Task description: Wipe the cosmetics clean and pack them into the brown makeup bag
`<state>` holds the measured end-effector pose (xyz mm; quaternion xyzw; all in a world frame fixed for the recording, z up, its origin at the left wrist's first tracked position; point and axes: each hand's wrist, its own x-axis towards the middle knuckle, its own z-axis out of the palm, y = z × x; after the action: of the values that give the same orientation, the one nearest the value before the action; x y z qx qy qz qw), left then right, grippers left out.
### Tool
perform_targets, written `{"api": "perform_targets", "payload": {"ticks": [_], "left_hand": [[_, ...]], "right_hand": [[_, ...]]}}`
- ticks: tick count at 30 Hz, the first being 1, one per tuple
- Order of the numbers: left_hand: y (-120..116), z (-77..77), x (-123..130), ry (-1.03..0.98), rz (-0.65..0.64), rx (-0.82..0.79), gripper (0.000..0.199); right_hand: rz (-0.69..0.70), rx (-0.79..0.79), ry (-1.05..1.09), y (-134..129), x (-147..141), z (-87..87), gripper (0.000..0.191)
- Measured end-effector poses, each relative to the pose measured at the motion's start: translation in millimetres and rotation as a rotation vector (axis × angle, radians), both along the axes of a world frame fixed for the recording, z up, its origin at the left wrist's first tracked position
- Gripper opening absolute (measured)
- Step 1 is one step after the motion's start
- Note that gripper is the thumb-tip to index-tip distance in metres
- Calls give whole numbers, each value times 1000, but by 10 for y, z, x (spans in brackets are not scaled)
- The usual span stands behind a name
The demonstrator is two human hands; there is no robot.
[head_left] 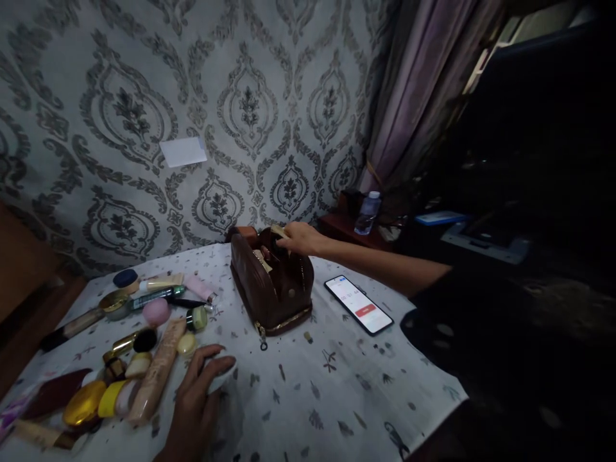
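Note:
A brown zippered makeup bag (257,289) stands open at the back of the table, with several items inside it. My right hand (302,239) is at the bag's opening, closed on a small beige item (278,230) with a dark part; its kind is hard to make out. My left hand (195,398) rests on the table in front of the bag, its fingers curled round a whitish rounded thing (222,377), mostly covered by the hand. Just beyond that hand are a beige tube (158,372) and a small pale yellow round pot (187,344).
Spread over the table's left side are several cosmetics, including a pink sponge (156,312), a gold round container (85,404) and a green jar (197,318). A lit phone (359,304) lies right of the bag. A water bottle (368,213) stands behind, by the curtain.

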<state>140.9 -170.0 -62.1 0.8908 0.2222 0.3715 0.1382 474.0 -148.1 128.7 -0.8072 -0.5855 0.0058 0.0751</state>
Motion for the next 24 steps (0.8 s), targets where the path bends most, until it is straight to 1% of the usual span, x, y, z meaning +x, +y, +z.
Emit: {"api": "perform_targets", "payload": {"ticks": [1,3,6,9,13,17,20,24], "left_hand": [[-6,-34,2,3,-5,-28,40],[-19,-78,13,16,-26,-71,39],[-38,-115,39,26,-61,-87,41],[-59,-141,67,8,-66,-101,44],[-103,-155,103,-17,-60,-140,45],[-149,-175,136,-61,-66,-186,48],[-174,-205,149,-78,-37,-226,50],[-184,-227,146,-51,-38,-250,49]], "right_hand": [[-3,-9,-34,37,-22,-20,28],[19,-13,-80,85,-81,-67,38],[97,-42,-150,138,-155,-136,48],[162,-84,-185,210,-174,-229,43],[186,-129,-201,306,-147,-386,34],[186,-153,-198,372,-112,-493,34],[182,-168,-184,410,-91,-530,34],[186,-197,-149,429,-74,-597,36]]}}
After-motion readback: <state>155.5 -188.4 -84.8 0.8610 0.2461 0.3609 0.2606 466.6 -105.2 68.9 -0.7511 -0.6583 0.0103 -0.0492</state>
